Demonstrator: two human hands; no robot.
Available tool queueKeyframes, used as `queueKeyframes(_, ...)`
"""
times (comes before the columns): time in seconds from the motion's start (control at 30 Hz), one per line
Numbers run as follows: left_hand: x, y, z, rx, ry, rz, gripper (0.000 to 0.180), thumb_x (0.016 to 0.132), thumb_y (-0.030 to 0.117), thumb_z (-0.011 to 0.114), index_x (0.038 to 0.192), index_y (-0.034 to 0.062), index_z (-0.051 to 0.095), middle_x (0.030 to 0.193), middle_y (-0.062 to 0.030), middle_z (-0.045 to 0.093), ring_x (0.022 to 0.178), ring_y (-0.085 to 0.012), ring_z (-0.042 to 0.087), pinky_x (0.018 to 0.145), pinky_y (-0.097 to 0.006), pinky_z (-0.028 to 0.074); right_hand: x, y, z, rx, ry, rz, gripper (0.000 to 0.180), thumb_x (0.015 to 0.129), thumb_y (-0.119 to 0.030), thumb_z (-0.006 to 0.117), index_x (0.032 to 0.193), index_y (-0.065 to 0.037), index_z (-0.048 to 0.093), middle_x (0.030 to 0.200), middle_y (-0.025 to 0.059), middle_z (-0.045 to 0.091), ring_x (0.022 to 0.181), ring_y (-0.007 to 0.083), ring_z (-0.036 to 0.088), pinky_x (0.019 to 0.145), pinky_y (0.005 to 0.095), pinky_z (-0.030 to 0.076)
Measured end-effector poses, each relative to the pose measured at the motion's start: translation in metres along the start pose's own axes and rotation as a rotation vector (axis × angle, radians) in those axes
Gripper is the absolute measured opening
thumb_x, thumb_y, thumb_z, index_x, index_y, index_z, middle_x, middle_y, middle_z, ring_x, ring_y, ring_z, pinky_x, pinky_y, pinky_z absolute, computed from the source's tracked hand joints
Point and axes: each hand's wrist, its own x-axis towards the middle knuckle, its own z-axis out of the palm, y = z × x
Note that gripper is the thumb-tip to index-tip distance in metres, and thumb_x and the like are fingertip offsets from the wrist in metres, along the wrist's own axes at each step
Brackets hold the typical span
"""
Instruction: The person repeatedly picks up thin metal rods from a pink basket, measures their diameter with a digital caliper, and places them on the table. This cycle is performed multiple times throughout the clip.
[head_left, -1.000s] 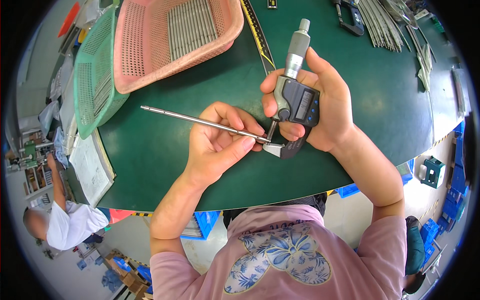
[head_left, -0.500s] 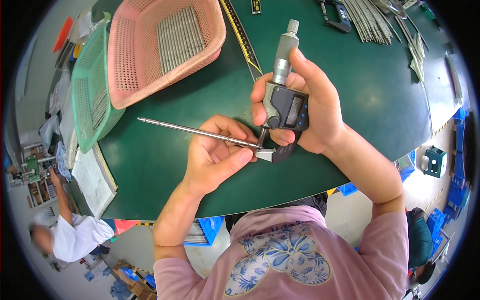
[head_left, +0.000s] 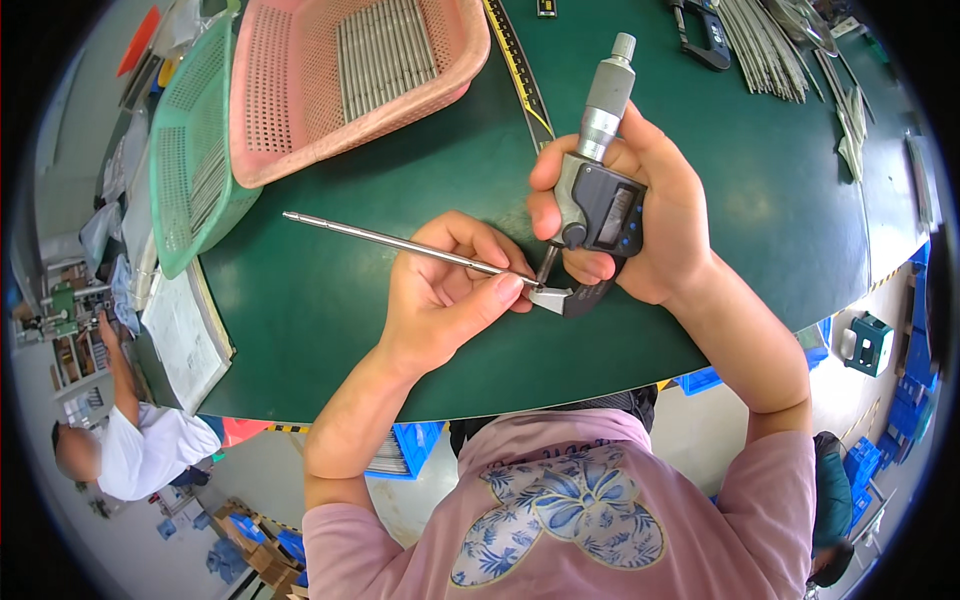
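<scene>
My left hand (head_left: 445, 290) pinches a thin shiny metal rod (head_left: 385, 240) between thumb and fingers. The rod slants up to the left, and its right end sits at the measuring gap of a digital micrometer (head_left: 598, 205). Whether both jaw faces touch the rod I cannot tell. My right hand (head_left: 665, 215) is wrapped round the micrometer's body, with its knurled grey thimble pointing up and its small screen facing up.
A pink basket (head_left: 290, 165) with a bundle of metal rods (head_left: 385, 60) stands at the upper left, beside a green basket (head_left: 165, 195). A ruler (head_left: 517, 70) lies behind my hands. Another micrometer (head_left: 705, 40) and loose rods (head_left: 765, 50) lie far right. A person (head_left: 150, 450) works at left.
Both hands, with the rod and micrometer, appear slightly further right in the picture. The baskets and table have also shifted in view. The rod's end stays at the micrometer's gap.
</scene>
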Motion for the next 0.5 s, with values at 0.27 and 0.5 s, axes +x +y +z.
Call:
queueKeyframes(0.27,-0.0002,-0.0001,0.0007,0.007,0.008,-0.013,0.014,0.077,-0.002,0.058,0.084,0.0008,0.046,0.083,-0.0100,0.056,0.071,-0.0124,0.058,0.063,-0.024,0.051,-0.0002,0.0008,0.0003,-0.009,-0.008,-0.030,0.065,0.081,-0.059,0.030,0.081,0.001,0.054,0.064,0.0115,0.057,0.037,0.0136,0.041,0.037,0.0227,0.034)
queueKeyframes(0.5,-0.0003,-0.0003,0.0020,0.008,0.020,-0.003,0.015,0.076,-0.003,0.058,0.084,0.0009,0.046,0.083,-0.0098,0.056,0.072,-0.0127,0.058,0.064,-0.024,0.051,-0.0014,0.0000,0.0014,-0.052,0.040,-0.022,0.064,0.079,-0.060,0.033,0.079,0.000,0.053,0.064,0.0115,0.057,0.036,0.0134,0.040,0.037,0.0229,0.034)
